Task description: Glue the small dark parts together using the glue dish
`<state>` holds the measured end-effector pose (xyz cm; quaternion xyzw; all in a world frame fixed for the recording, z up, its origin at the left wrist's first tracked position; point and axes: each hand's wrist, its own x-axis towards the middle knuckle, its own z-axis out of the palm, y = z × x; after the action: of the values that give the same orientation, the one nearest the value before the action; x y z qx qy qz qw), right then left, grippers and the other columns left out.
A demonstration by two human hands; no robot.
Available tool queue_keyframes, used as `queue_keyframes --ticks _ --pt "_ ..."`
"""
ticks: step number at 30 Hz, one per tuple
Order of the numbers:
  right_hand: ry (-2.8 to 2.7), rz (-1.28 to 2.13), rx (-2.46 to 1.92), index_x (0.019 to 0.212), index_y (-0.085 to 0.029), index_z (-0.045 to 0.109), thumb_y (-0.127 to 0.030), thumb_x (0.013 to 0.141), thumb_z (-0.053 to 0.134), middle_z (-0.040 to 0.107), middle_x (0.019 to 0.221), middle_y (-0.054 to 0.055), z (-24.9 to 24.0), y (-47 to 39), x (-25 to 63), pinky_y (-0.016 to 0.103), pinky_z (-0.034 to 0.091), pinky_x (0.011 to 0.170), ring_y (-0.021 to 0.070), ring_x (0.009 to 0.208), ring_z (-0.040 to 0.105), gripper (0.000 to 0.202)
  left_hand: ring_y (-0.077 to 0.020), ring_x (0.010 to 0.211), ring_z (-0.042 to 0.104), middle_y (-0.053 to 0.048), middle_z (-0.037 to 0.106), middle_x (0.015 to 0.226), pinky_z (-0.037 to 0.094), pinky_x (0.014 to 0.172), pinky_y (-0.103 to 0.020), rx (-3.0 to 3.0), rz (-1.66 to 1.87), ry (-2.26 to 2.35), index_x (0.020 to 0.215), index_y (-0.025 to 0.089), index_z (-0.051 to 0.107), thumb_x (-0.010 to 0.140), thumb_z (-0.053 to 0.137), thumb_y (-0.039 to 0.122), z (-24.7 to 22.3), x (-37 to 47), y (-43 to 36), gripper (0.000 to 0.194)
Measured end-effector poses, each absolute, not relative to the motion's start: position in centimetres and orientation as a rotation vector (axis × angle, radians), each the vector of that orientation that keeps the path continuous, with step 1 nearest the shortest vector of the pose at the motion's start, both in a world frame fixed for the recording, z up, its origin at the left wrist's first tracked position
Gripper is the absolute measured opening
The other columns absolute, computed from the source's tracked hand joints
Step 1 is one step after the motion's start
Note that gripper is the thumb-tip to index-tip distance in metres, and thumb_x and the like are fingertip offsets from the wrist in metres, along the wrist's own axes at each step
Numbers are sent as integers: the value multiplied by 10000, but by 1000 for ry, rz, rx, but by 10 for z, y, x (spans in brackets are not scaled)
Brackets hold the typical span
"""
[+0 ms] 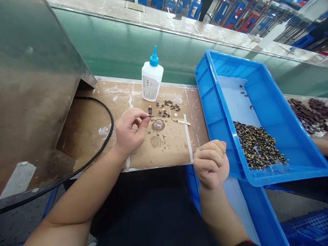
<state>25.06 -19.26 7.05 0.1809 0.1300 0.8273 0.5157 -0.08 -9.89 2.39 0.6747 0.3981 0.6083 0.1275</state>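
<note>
Between the thumb and forefinger of my left hand (132, 131) is a small dark part with a brass-coloured tip (150, 110), held upright over the cardboard. My right hand (212, 164) is curled closed beside the blue bin, its fingers folded in; whatever may be inside is hidden. Just right of my left hand sits a small clear round dish (158, 124) on a wet patch. Behind the dish lies a loose group of small black-and-brass parts (171, 106). A thin pale blade-like tool (182, 122) rests to the right of the dish.
A white bottle with a blue nozzle (152, 82) stands at the back. The blue bin (217, 99) on the right holds many small parts. A black cable (109, 135) curves along the left, near a metal housing (38, 85). Brown pieces (309, 114) lie far right, beside another person's arm.
</note>
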Motion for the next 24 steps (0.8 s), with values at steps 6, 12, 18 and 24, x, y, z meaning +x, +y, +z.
queue_keyframes --ticks 6,12,18,24 --pt "219 1975 414 601 -223 296 -119 1024 591 262 583 -77 71 -194 246 250 136 461 74 484 270 526 -125 816 657 -23 723 960 552 613 -224 1949 1778 1115 997 209 720 965 757 164 25 1 -99 66" --pt "-30 1805 -395 658 -230 309 -285 930 732 331 641 -45 55 -205 241 228 429 564 156 731 565 506 -127 802 657 -29 726 954 559 626 -233 1965 1777 1135 989 201 717 987 735 205 28 0 -99 19" --pt "-372 1664 -1072 570 -237 309 -548 858 802 181 573 -45 18 -224 220 214 436 616 239 904 657 650 -121 790 650 -24 722 947 546 625 -236 1982 1785 1115 983 199 711 983 733 192 28 1 -100 23" --pt "-742 1699 -1260 553 -244 352 -595 937 742 265 588 -24 10 -239 224 267 231 531 244 818 631 651 -125 784 650 -24 730 944 543 618 -245 2000 1766 1137 981 202 705 988 726 206 28 2 -101 23"
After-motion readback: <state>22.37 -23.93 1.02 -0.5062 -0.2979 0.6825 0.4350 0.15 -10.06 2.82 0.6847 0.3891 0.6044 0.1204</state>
